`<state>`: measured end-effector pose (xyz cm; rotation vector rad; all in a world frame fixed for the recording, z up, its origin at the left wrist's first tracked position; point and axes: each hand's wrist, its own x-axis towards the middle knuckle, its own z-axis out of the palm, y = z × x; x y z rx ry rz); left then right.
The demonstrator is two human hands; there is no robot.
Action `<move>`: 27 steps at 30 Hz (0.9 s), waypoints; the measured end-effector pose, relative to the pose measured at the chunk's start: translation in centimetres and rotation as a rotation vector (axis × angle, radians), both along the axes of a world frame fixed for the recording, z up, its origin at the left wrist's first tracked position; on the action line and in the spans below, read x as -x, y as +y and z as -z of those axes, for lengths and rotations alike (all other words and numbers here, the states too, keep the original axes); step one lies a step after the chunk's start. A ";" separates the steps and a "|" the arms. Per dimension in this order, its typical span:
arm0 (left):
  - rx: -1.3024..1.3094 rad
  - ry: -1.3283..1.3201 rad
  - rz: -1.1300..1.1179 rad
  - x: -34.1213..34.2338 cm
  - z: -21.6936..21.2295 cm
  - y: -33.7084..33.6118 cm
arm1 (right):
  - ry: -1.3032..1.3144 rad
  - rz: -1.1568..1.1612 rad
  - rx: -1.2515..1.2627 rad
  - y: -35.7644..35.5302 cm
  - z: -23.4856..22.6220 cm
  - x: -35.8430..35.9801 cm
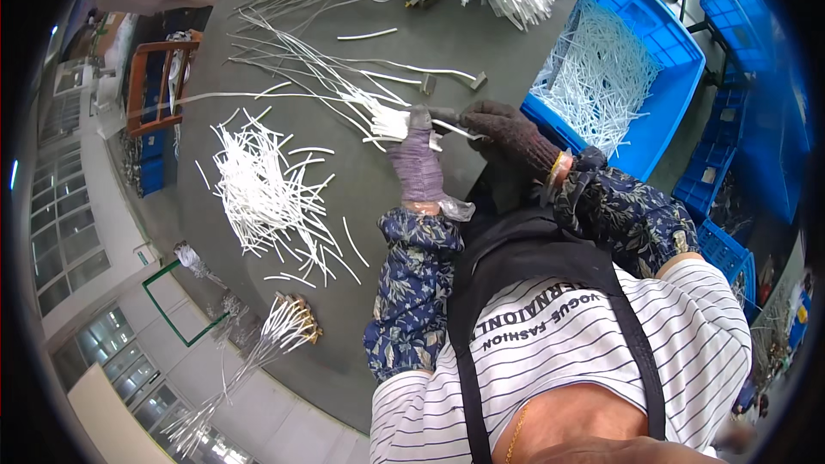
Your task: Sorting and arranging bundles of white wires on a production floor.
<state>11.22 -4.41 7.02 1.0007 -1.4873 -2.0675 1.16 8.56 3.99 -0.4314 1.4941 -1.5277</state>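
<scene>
One wire bundle [359,100], likely light and springy, clasped in left hand [418,150]; best held near white ends [391,125]. Right hand [509,129]: grip unclear.

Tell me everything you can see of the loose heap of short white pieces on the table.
The heap is many slim white strands, like cut plastic tubing, crisscrossed at all angles. Some look straight, others slightly curved; whether they are hollow is too small to tell. It is dense in the middle, with strays around its edges. It lies on the dark grey tabletop, left of the left hand; neither hand touches it.
</scene>
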 end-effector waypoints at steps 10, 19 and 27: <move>0.005 -0.294 -0.143 -4.5 1.2 -10.2 | 0.813 -0.275 -0.380 -7.8 -2.6 7.4; -0.289 0.186 -0.358 -2.6 0.9 -8.4 | 1.126 -0.136 -0.400 -14.4 3.4 15.5; -0.706 0.305 -0.113 5.1 3.2 0.4 | 0.174 0.100 0.041 -0.8 -0.8 6.7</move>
